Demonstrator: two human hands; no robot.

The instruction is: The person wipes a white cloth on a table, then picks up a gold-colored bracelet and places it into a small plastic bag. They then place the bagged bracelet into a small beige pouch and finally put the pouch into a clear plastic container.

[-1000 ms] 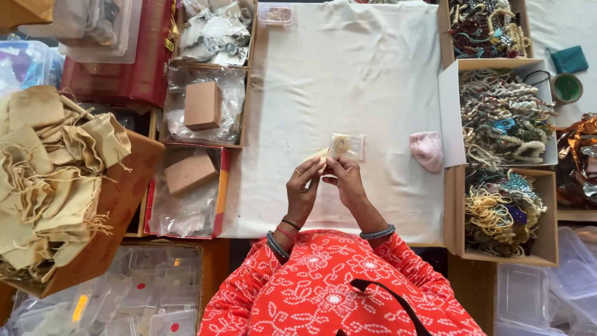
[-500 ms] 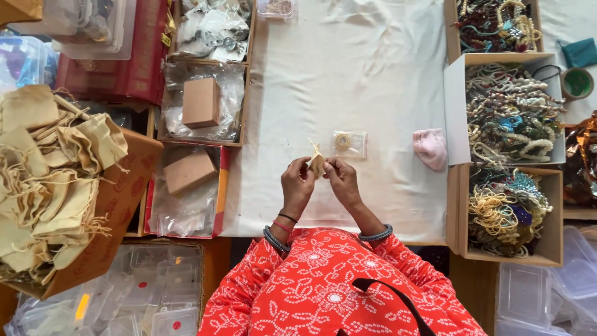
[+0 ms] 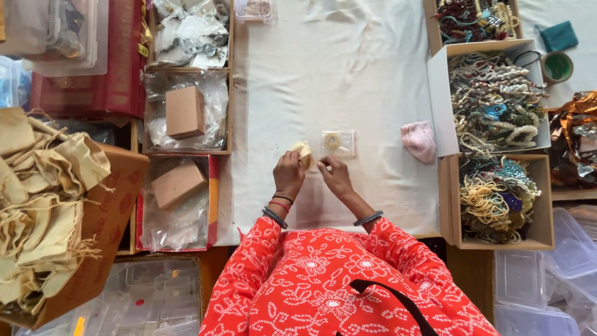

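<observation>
— What lies before you on the bench (image 3: 348, 81)?
— A small clear packet (image 3: 339, 142), just beyond my hands; a folded cloth (image 3: 419, 140) to its right.
— And at the sides?
— Boxes of beads (image 3: 494, 99) right, cardboard boxes (image 3: 185, 112) left.

Surface: table draped in white cloth (image 3: 348, 74) | On cloth: 1 clear plastic packet (image 3: 339, 142) holding a ring, middle | 1 pink pouch (image 3: 419, 140), right of packet | 1 small clear box (image 3: 254, 9), far above-left of packet
</observation>
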